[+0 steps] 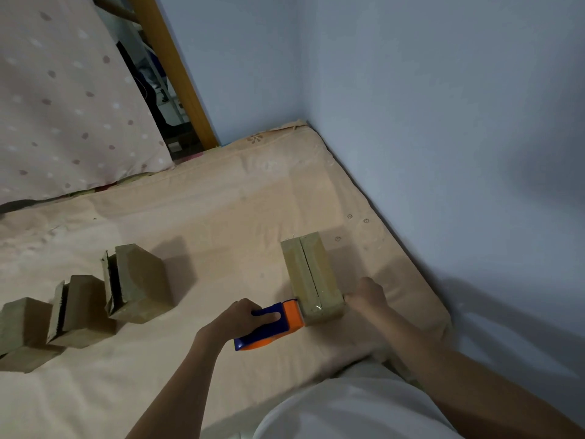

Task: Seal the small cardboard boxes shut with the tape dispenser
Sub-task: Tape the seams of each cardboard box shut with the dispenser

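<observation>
White cloth (348,413) fills the near edge. Left hand (235,321) grips the blue-and-orange tape dispenser (269,324), its nose touching the cardboard box (311,277); right hand (367,296) presses that box's right side, grasp unclear. Three more boxes (139,283) lie well left on the mattress (205,217).

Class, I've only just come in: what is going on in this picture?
A person kneeling or sitting at a mattress is sealing a small cardboard box. The left hand grips a blue and orange tape dispenser, its front end against the box's near end. The right hand steadies the box from its right side. The two top flaps meet along a seam, and glossy tape shows at its near end. Three more boxes wait in a row to the left, at least two with flaps ajar.
</observation>
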The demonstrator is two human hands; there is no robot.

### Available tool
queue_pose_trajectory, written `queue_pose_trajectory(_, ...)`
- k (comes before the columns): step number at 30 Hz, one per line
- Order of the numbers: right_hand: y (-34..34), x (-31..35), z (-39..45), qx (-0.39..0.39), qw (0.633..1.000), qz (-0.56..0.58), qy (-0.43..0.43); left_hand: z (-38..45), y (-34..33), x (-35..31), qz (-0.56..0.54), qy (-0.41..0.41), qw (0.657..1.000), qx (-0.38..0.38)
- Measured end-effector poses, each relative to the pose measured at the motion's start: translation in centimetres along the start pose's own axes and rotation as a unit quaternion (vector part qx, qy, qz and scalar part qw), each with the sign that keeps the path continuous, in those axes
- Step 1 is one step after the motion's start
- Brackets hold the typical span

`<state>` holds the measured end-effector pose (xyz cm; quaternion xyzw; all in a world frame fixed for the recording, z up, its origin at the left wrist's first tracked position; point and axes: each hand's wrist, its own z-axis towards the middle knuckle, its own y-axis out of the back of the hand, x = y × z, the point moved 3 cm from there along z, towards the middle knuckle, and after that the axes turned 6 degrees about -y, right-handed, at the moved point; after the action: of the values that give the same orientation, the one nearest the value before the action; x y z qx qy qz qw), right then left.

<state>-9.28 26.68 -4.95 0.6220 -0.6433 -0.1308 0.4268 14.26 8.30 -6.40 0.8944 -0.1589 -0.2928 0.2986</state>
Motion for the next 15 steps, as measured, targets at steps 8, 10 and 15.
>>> queue_pose_trajectory(8, 0.2, 1.1, -0.9, -0.103, 0.994, -0.010, 0.034, 0.1, -0.3, 0.2, -0.002, 0.010, 1.000, -0.004)
queue_pose_trajectory(10, 0.0, 1.8, -1.0, -0.070, 0.996, 0.022, 0.047, 0.1, -0.3, 0.2, -0.001, 0.008, 1.000, -0.006)
queue_pose_trajectory(15, -1.0, 3.3, -1.8, -0.007, 0.999, 0.025, 0.043, 0.1, 0.1, -0.4, 0.014, 0.017, 1.000, 0.002)
